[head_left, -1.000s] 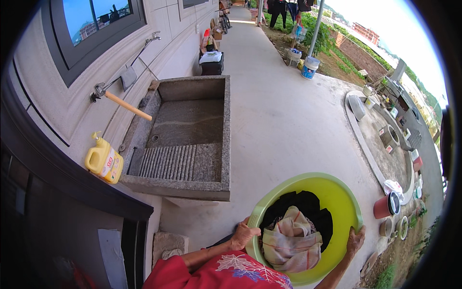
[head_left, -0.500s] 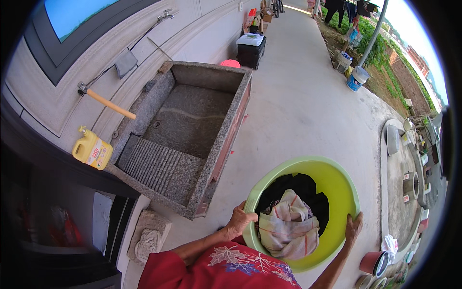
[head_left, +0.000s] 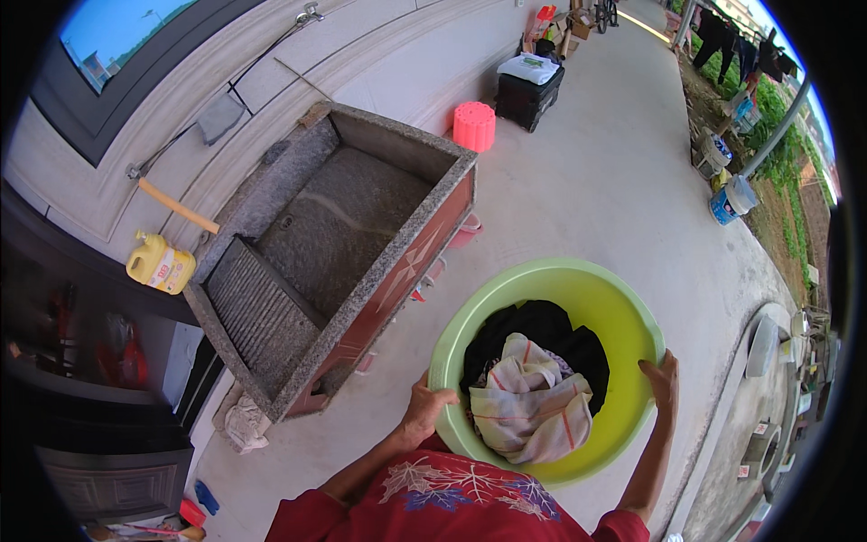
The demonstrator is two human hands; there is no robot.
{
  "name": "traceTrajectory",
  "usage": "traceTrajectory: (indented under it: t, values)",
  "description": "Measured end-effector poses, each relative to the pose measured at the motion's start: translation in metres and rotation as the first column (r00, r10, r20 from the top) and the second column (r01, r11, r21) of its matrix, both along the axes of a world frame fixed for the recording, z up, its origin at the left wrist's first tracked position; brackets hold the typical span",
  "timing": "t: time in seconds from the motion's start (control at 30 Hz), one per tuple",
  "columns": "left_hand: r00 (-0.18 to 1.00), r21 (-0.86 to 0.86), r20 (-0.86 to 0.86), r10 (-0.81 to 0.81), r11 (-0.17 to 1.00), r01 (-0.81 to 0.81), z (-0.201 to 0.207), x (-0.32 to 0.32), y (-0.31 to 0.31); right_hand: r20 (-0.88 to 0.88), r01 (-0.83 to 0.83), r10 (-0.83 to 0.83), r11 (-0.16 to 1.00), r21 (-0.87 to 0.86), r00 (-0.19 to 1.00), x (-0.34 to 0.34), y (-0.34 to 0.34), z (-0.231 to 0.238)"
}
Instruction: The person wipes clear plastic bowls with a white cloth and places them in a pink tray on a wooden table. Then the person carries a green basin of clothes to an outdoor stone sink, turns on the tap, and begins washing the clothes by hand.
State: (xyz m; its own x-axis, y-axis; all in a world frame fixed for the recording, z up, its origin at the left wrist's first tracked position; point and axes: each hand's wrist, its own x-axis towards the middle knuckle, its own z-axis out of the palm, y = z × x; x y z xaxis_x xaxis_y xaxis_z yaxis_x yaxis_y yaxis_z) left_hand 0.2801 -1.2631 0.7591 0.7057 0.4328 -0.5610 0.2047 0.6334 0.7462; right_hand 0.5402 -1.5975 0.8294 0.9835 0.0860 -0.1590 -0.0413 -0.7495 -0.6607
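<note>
- My left hand (head_left: 423,412) curls closed on the left rim of the green basin (head_left: 625,357); my right hand (head_left: 664,379) grips its right rim.
- The basin lies between my hands; the stone sink (head_left: 348,212), long axis oblique, lies leftward, nearer my left.
- Count: one basin, one sink, one checked cloth (head_left: 528,406) toward the basin's near edge; dark cloth (head_left: 519,323), pieces indistinct.

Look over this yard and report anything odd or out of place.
One small thing: a crumpled pale cloth lies low beside the near corner of the stone sink, apart from the fabric in the green basin. It looks dropped or set aside. No spill is visible.
</note>
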Motion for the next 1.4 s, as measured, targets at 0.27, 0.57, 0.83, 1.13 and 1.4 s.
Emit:
traceTrajectory:
  t: [0.27,0.57,0.83,1.13,1.4]
  values:
    - [0.996,-0.049,0.040,0.074,0.996,-0.072,0.307,0.152,-0.228,-0.010,-0.100,0.102,0.986,0.131,0.995,0.171,-0.215,0.310]
    - [0.925,-0.234,0.125,0.359,0.917,-0.324,0.358,0.294,-0.204,-0.004,-0.303,0.344,0.834,0.462,0.939,0.329,-0.154,0.370]
    - [0.694,-0.305,0.315,0.647,0.761,-0.572,0.394,0.364,-0.179,0.095,-0.377,0.461,0.571,0.729,0.882,0.419,-0.075,0.388]
    - [0.401,-0.327,0.299,0.866,0.488,-0.809,0.512,0.283,-0.143,-0.150,-0.365,0.697,0.532,0.764,0.701,0.378,0.010,0.488]
    - [0.274,-0.230,0.310,0.910,0.351,-0.908,0.490,0.178,0.029,-0.256,-0.352,0.732,0.565,0.746,0.631,0.286,0.168,0.452]
